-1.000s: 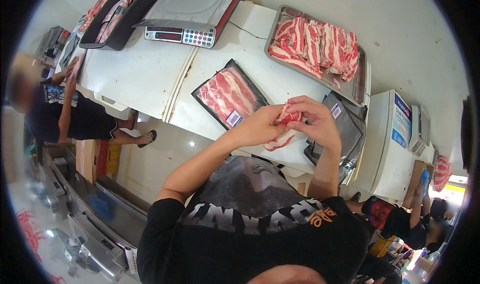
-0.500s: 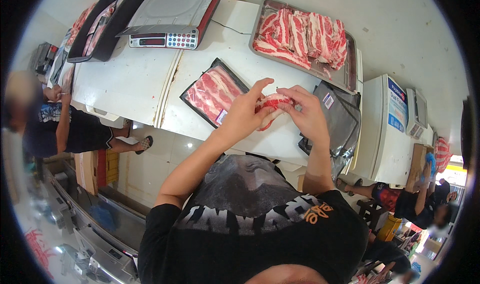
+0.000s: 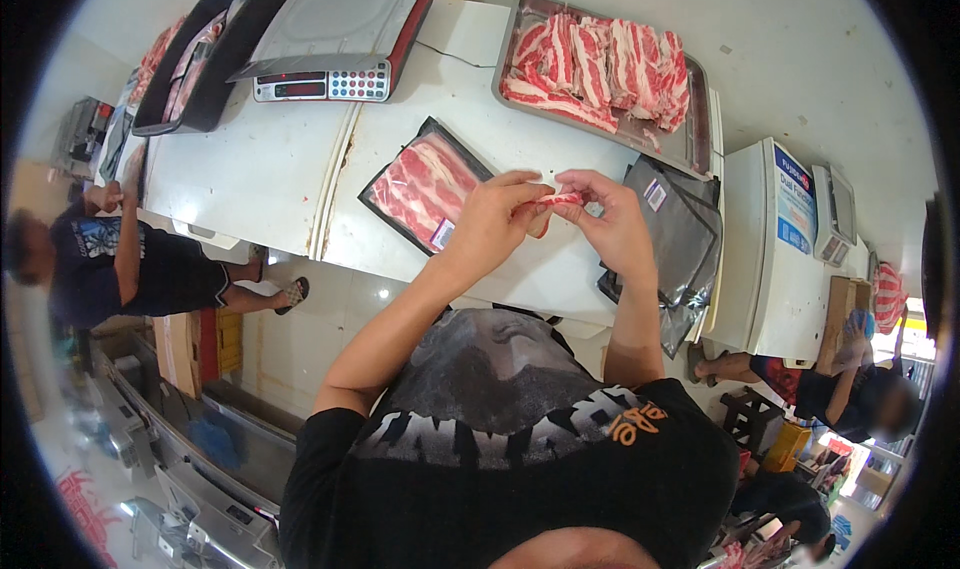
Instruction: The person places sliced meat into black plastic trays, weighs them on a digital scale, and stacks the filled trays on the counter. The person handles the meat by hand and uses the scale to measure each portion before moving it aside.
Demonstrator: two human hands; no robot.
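Between my two hands, above the white counter, is a thin slice of red and white marbled meat (image 3: pixel 560 199). My left hand (image 3: pixel 497 212) pinches its left end, where part of the slice hangs below the fingers. The other end is gripped between thumb and fingers of my right hand (image 3: pixel 607 219). Just left of my left hand lies a black-edged clear pack of sliced meat (image 3: pixel 425 187) with a small label. A stack of flat black packaging bags (image 3: pixel 675 229) lies right of my right hand.
At the back, a metal tray (image 3: pixel 690 154) holds several rows of meat slices. A weighing scale (image 3: pixel 340 29) and a black bin (image 3: pixel 190 59) of packed meat stand at the back left. One person (image 3: pixel 140 259) is at the far left, another (image 3: pixel 840 389) at the right.
The meat slice now looks flatter and narrower between my fingers, with less hanging below. My left fingers have curled in closer around it. The pack, tray and bags stay put.
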